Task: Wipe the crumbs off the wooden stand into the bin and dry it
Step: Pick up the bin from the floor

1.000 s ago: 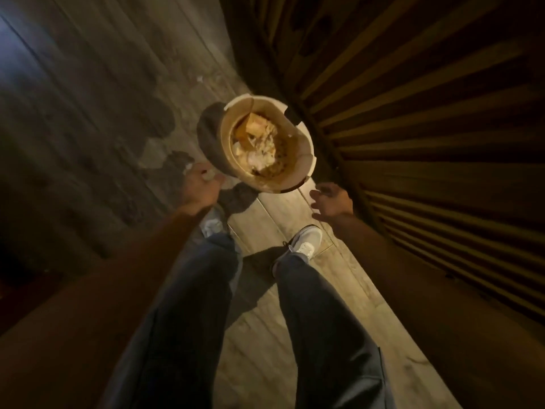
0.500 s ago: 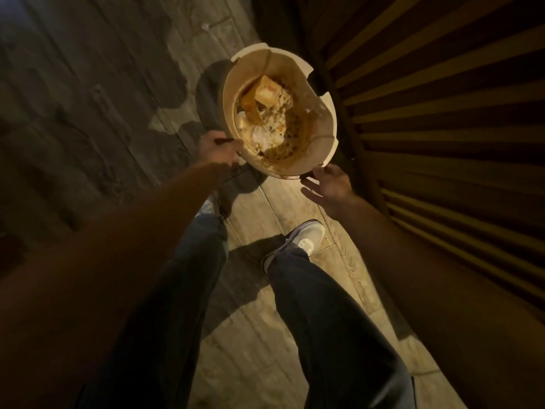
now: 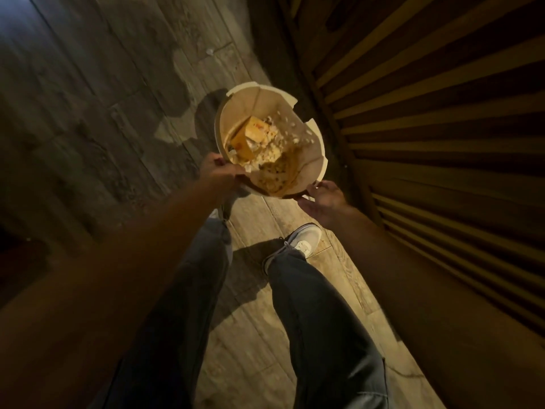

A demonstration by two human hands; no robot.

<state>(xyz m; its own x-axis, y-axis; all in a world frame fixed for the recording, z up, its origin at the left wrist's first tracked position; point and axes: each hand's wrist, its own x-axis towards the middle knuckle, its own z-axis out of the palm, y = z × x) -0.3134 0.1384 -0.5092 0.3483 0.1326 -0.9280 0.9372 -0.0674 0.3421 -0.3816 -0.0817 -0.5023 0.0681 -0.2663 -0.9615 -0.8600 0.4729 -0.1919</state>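
A round wooden bin (image 3: pixel 317 149) with a notched rim sits in front of my feet, holding an orange carton, white scraps and crumbs. My left hand (image 3: pixel 219 171) grips the bin's near-left rim with curled fingers. My right hand (image 3: pixel 323 199) is at the near-right rim, fingers under its edge, touching it. No wooden stand or cloth is in view.
A dark slatted wooden wall (image 3: pixel 427 128) runs close along the right of the bin. The plank floor (image 3: pixel 118 98) stretches left and has dark wet-looking patches. My legs and one white shoe (image 3: pixel 303 242) stand just below the bin.
Both hands have reached forward to the bin. The left went from beside it to gripping the rim. The right came up against the near-right edge.
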